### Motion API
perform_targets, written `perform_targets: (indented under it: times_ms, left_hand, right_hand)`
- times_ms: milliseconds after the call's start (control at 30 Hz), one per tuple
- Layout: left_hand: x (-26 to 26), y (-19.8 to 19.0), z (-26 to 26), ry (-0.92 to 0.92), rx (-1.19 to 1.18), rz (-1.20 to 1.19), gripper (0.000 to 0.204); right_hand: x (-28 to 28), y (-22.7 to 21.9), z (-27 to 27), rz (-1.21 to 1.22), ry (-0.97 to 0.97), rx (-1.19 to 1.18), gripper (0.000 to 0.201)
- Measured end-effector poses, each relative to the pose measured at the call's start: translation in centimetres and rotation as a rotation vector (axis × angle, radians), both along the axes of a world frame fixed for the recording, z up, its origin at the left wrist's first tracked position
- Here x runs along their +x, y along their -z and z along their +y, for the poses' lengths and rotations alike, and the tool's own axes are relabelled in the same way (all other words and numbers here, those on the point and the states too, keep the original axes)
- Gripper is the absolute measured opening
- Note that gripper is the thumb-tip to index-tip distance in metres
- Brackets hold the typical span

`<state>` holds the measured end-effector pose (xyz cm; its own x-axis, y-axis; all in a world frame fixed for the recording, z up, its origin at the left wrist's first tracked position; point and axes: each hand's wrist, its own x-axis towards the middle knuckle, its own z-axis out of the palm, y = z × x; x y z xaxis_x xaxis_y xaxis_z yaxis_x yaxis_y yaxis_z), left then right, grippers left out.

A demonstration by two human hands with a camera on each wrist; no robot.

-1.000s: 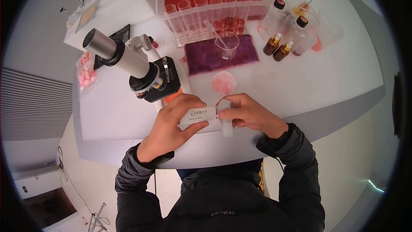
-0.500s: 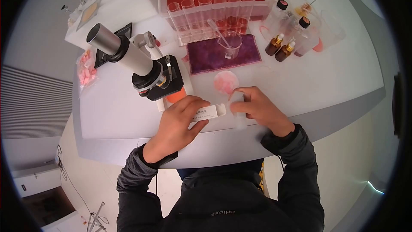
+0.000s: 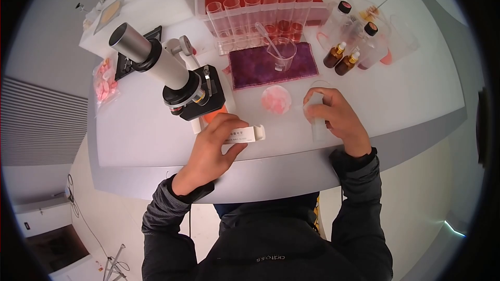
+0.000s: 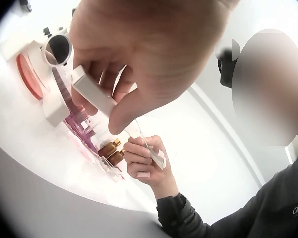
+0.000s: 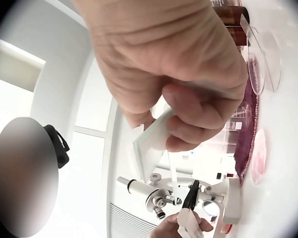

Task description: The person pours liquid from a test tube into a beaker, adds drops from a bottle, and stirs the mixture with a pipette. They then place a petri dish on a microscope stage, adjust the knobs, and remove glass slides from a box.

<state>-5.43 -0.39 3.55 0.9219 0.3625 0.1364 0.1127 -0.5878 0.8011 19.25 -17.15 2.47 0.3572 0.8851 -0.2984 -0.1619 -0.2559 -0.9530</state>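
Observation:
My left hand grips a small white cardboard box with print on its side, thumb below and fingers above. The box's right end flap stands open. Off to the right, my right hand holds a stack of glass microscope slides between thumb and curled fingers. The stack is translucent, with pale greenish edges, and tilts downward over the table in the head view. Between the hands, a little farther back, lies a round dish with pink and white contents. The left palm hides part of the box in the left wrist view.
A microscope stands just beyond the left hand. Behind are a purple cloth with a beaker and dropper on it, and a rack of tubes, some holding red liquid. Brown dropper bottles and clear bottles stand at the right.
The right hand has moved away to the right with the glass slides, apart from the box. The box's open end now shows. My left hand has stayed nearly in place, still holding the box.

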Motion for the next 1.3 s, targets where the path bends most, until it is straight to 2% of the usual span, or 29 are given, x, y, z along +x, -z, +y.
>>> perform_targets:
  times_ms: [167,467,567,667,767,967,1067,1167,1267,1300]
  left_hand:
    - [-0.1,-0.6,0.5,0.08,-0.043,-0.037,0.042]
    - [-0.1,0.1,0.5,0.154,-0.292,-0.044,0.043]
    - [0.2,-0.7,0.3,0.181,-0.197,0.052,0.041]
    - [0.7,0.2,-0.4,0.202,-0.018,0.156,0.04]
    - [1.2,1.2,-1.0,0.245,0.315,0.071,0.04]
    - [1.6,1.5,-1.0,0.27,0.411,0.091,0.041]
    - [1.3,0.6,-1.0,0.216,0.288,0.103,0.042]
    - [1.1,1.1,-0.8,0.173,0.255,-0.051,0.048]
    - [0.9,-0.2,-1.0,0.189,0.383,-0.102,0.042]
    - [0.8,-1.0,-1.4,0.204,0.523,-0.1,0.041]
  right_hand:
    - [-0.9,-0.8,0.4,0.044,-0.026,-0.06,0.011]
    - [-0.8,-0.6,0.2,0.062,-0.04,-0.02,0.012]
    - [-0.8,-0.1,0.2,0.085,0.012,0.017,0.012]
    - [-0.8,0.2,0.3,0.111,0.024,0.052,0.012]
    - [-0.9,-0.3,0.4,0.109,0.012,-0.002,0.011]
    - [-1.2,0.6,0.6,0.111,-0.033,-0.02,0.011]
    - [-1.5,0.1,0.7,0.088,-0.051,-0.022,0.011]
    - [-1.5,-0.1,0.7,0.064,-0.053,-0.032,0.011]
    - [-1.6,-0.3,0.7,0.084,-0.037,-0.047,0.01]
    - [-1.5,-0.2,0.7,0.077,-0.026,-0.041,0.01]
